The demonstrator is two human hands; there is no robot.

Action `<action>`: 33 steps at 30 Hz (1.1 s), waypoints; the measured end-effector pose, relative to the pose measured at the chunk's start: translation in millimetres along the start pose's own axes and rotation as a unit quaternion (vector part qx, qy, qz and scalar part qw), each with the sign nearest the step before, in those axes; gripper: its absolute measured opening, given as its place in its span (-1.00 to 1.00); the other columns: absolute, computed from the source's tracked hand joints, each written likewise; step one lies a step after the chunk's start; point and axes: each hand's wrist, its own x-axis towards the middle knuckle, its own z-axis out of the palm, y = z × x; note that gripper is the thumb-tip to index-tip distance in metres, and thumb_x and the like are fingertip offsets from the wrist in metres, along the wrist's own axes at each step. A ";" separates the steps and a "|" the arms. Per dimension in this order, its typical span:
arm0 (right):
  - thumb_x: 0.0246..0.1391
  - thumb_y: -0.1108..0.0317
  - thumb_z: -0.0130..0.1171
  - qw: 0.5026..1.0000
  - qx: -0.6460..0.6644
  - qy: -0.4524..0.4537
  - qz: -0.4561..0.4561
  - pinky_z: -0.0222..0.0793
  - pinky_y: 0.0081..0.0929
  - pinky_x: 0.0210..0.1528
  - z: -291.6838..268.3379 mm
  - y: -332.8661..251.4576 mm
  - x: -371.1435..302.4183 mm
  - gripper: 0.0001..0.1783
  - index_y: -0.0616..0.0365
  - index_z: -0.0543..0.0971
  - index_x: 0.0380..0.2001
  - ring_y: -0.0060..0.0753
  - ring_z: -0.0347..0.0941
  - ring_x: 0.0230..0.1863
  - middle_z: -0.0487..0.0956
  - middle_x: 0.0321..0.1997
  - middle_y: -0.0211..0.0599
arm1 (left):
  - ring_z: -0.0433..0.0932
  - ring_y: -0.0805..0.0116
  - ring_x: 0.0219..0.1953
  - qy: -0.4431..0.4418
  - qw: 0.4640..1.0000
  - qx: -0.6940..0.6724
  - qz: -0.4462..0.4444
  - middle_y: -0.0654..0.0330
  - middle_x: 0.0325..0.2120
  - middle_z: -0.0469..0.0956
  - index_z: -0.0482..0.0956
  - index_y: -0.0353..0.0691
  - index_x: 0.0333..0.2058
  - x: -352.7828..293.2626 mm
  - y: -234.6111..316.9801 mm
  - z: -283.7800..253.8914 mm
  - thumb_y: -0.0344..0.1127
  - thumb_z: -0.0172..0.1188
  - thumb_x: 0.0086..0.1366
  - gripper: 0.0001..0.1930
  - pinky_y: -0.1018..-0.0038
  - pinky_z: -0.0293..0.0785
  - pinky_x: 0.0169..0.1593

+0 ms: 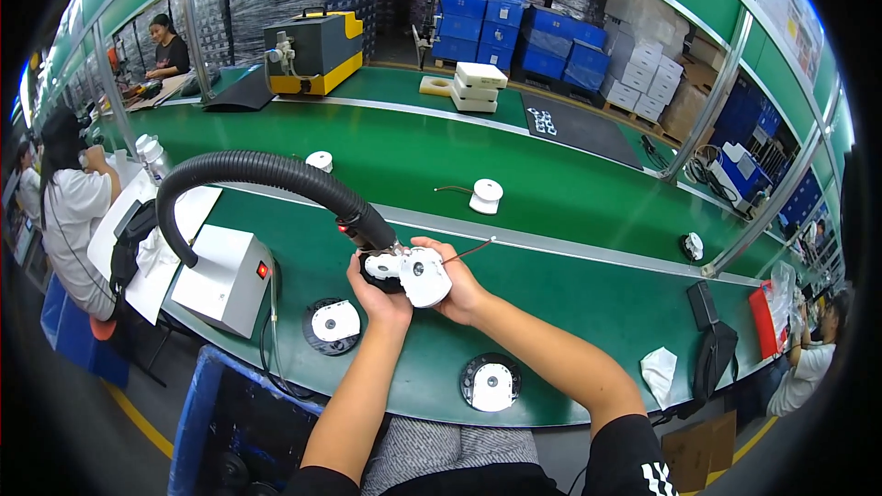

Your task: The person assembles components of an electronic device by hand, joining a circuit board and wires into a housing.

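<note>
We list: green counter [588, 321], across the frame; black corrugated hose [276, 168], centre left; our left hand [390, 305], half-closed on a black-rimmed white disc [383, 267], centre; our right hand [466, 292], curled round a white housing [425, 287], centre; brown cable [472, 249].

No text is legible; the upper-right board [792, 14] perhaps bears blurred print.

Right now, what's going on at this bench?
A person's left hand holds a black-and-white piece; the right hand holds a white piece with a brown wire close against it. Whether these pieces are joined is unclear. The end of a black corrugated hose is right by them. Two white-topped black discs lie on the green bench.
</note>
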 end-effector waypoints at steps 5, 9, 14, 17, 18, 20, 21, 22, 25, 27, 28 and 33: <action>0.32 -0.04 -0.20 0.999 0.042 -0.029 0.004 0.56 -0.41 -0.21 12.0 1.3 -3.0 -0.60 -0.22 0.39 0.10 -0.52 0.56 -0.11 0.56 -0.01 -0.51 | 0.58 0.17 -0.14 -0.008 1.000 -0.002 -0.009 0.11 -0.22 0.57 0.47 -0.14 -0.10 10.3 0.8 -12.6 0.15 -0.11 0.34 -0.52 0.25 0.52 0.02; 0.30 0.00 -0.18 0.996 0.076 -0.052 0.014 0.48 -0.57 -0.42 24.6 0.2 -5.8 -0.66 -0.17 0.50 -0.07 -0.61 0.55 -0.25 0.58 -0.16 -0.54 | 0.58 0.17 -0.13 -0.014 1.000 -0.009 0.003 0.15 -0.20 0.58 0.48 -0.12 -0.09 11.8 3.5 -15.7 0.18 -0.13 0.33 -0.51 0.26 0.51 0.02; 0.30 -0.08 -0.15 0.989 0.124 -0.079 0.012 0.15 -0.61 -0.67 10.8 6.9 9.6 -0.67 -0.23 0.49 -0.10 -0.57 0.50 -0.45 0.58 -0.25 -0.53 | 0.57 0.22 -0.12 -0.028 0.999 0.014 -0.004 0.23 -0.21 0.59 0.51 -0.09 -0.12 13.4 -2.6 -14.5 0.11 -0.05 0.32 -0.58 0.27 0.51 -0.01; 0.29 -0.08 -0.10 0.989 0.143 -0.041 0.003 0.24 -0.58 -0.59 24.0 8.0 1.6 -0.70 -0.27 0.49 -0.09 -0.62 0.51 -0.38 0.58 -0.26 -0.62 | 0.58 0.25 -0.14 -0.063 0.998 0.029 -0.002 0.21 -0.23 0.60 0.53 -0.09 -0.11 22.3 8.9 -27.6 0.06 -0.04 0.33 -0.61 0.29 0.52 0.00; 0.29 -0.08 -0.10 0.988 0.142 -0.061 0.003 0.26 -0.57 -0.57 12.7 10.0 5.3 -0.70 -0.28 0.48 -0.07 -0.61 0.52 -0.36 0.58 -0.25 -0.62 | 0.57 0.25 -0.13 -0.052 0.998 0.029 -0.014 0.21 -0.22 0.60 0.52 -0.09 -0.10 19.9 5.5 -22.4 0.08 -0.04 0.33 -0.60 0.27 0.52 0.01; 0.30 -0.06 -0.11 0.985 0.143 -0.093 0.003 0.40 -0.52 -0.44 -3.6 12.9 2.1 -0.64 -0.22 0.46 0.03 -0.55 0.55 -0.31 0.59 -0.22 -0.59 | 0.55 0.08 -0.05 -0.061 0.997 0.053 -0.013 0.03 -0.12 0.56 0.47 -0.33 -0.06 27.6 8.2 -32.8 0.17 -0.02 0.30 -0.41 0.18 0.49 0.10; 0.30 -0.06 -0.11 0.985 0.151 -0.089 -0.002 0.40 -0.52 -0.44 -4.4 10.8 -7.8 -0.64 -0.22 0.46 0.03 -0.55 0.55 -0.31 0.59 -0.22 -0.59 | 0.55 0.08 -0.05 -0.062 0.996 0.060 -0.021 0.03 -0.12 0.56 0.47 -0.33 -0.06 25.9 5.5 -31.5 0.17 -0.02 0.30 -0.41 0.18 0.49 0.10; 0.32 -0.04 -0.14 0.984 0.167 -0.050 -0.028 0.44 -0.50 -0.37 0.7 5.4 -25.1 -0.60 -0.16 0.43 0.08 -0.52 0.56 -0.29 0.60 -0.20 -0.54 | 0.51 0.06 0.00 -0.054 0.994 0.089 -0.021 0.00 -0.06 0.52 0.45 -0.27 0.00 21.7 4.9 -27.4 0.17 -0.01 0.30 -0.41 0.15 0.47 0.12; 0.38 0.01 -0.29 0.979 0.165 -0.082 -0.088 0.49 -0.47 -0.25 -18.9 -12.5 -84.3 -0.51 0.00 0.31 0.21 -0.37 0.56 -0.28 0.60 -0.23 -0.18 | 0.48 -0.25 -0.03 -0.049 0.989 0.126 -0.062 0.07 0.08 0.43 0.31 0.12 0.20 -3.2 -3.5 4.9 0.20 -0.18 0.34 -0.45 -0.01 0.45 0.07; 0.38 -0.02 -0.35 0.974 0.138 -0.133 -0.123 0.45 -0.48 -0.31 -34.0 -25.1 -117.3 -0.47 0.02 0.28 0.23 -0.34 0.52 -0.34 0.57 -0.31 -0.05 | 0.42 -0.34 0.05 -0.091 0.978 0.104 -0.155 -0.03 0.11 0.38 0.31 0.21 0.22 -4.6 -2.5 8.4 0.21 -0.17 0.34 -0.46 -0.13 0.40 0.11; 0.37 -0.06 -0.39 0.974 0.131 -0.129 -0.132 0.39 -0.47 -0.36 -36.3 -32.2 -132.1 -0.43 0.05 0.23 0.24 -0.34 0.46 -0.40 0.53 -0.37 0.01 | 0.34 -0.36 0.14 -0.057 0.977 0.098 -0.178 -0.12 0.10 0.37 0.34 0.16 0.22 -9.4 -6.8 22.5 0.25 -0.18 0.35 -0.43 -0.17 0.36 0.14; 0.33 -0.15 -0.40 0.958 0.104 -0.154 -0.218 0.37 -0.46 -0.37 -66.0 -45.1 -160.5 -0.36 0.06 0.16 0.26 -0.30 0.42 -0.42 0.51 -0.40 0.02 | 0.36 -0.21 0.16 -0.165 0.929 0.099 -0.315 -0.16 0.08 0.39 0.30 0.03 0.27 -23.0 -41.6 53.6 0.28 -0.18 0.34 -0.34 -0.09 0.39 0.14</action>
